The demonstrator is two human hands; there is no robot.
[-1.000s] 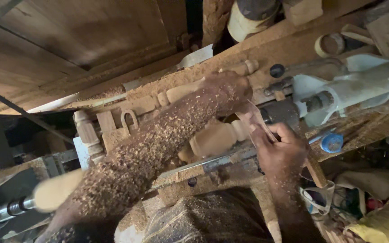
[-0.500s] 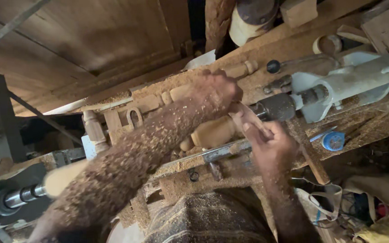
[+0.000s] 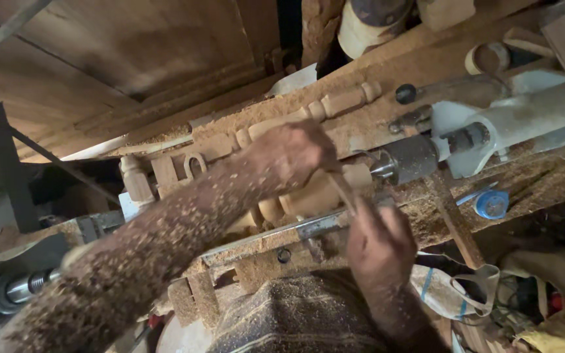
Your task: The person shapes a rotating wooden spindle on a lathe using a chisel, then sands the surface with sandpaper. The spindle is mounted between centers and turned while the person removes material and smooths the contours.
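**Both hands on a stick at the lathe**

The wooden piece [image 3: 308, 196] sits in the lathe, beside the metal rest [image 3: 308, 227]. A thin stick [image 3: 342, 189] lies against it, left hand [image 3: 295, 153] fingers closed on its top, right hand [image 3: 377, 245] gripping below. A turned spindle [image 3: 335, 104] lies behind on the sawdust-covered desk [image 3: 531, 176].

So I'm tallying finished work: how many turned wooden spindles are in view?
2: one spindle on the lathe under the left hand, one finished spindle lying on the sawdust behind. Others may be hidden by the arm.
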